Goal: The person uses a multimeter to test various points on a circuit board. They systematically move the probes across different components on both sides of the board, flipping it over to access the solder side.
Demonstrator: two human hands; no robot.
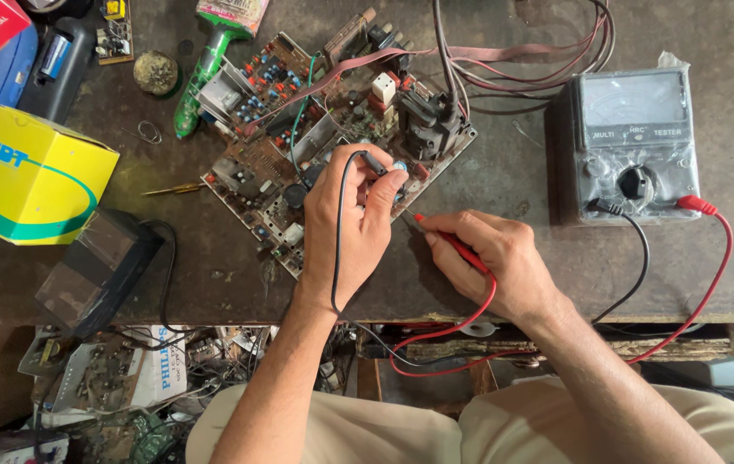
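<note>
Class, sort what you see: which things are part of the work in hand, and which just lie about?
In use: circuit board, black probe in left hand, red probe in right hand, grey meter.
Lying about: yellow box, green-handled tool, small screwdriver.

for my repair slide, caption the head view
Left hand and right hand press black and red probes onto a circuit board beside an analog multimeter.

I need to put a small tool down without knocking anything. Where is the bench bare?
Bare patches: between the circuit board and the meter, and along the near edge between the black box and the left hand. Crowded: the far left corner around the yellow box, and the red lead and black lead near the right hand.
</note>
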